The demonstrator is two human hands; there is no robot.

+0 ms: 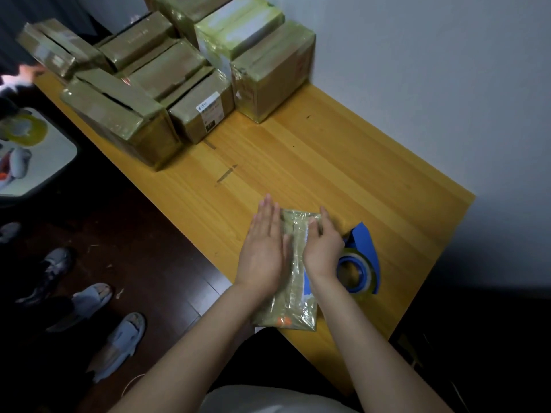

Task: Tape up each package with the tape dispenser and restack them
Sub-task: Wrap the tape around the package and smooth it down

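Package (293,278) at table (328,162) edge: L hand (262,248) flat, grip open, pressing it down; R hand (323,248) grip curls round its side, prob. to steady; tape dispenser (368,251) parked just beside.

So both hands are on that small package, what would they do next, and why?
Probably lift the package and carry it to the stack of boxes: it already looks taped over, and the tape dispenser lies beside it, unheld.

Bare forearms (193,338) meet the left hand (262,257) and right hand (323,248), above a pale grey garment (268,400).
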